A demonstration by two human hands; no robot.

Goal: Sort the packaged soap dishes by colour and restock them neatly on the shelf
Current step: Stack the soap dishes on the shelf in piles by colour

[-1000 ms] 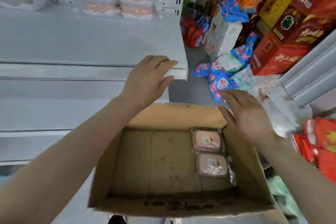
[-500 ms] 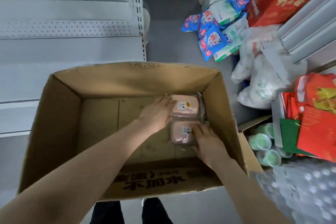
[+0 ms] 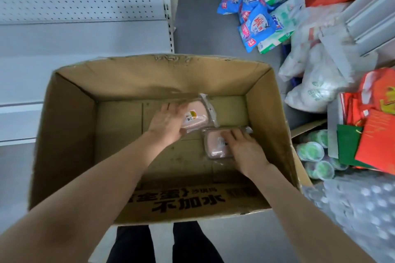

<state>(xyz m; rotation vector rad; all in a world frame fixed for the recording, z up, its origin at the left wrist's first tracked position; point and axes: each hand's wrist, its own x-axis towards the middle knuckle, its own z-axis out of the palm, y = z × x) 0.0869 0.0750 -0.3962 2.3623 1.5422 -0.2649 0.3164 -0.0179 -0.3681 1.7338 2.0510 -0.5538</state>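
- Two hands reached inside the cardboard box (image 3: 64,134).
- Left hand (image 3: 168,121) gripped the far soap dish (image 3: 195,118), now tilted and pulled leftward.
- Right hand (image 3: 245,151) curled its fingers over the near soap dish (image 3: 214,145).

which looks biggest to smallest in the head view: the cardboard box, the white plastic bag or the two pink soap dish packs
1. cardboard box
2. white plastic bag
3. farther soap dish pack in the left hand and nearer soap dish pack under the right hand: look alike, partly covered, unranked
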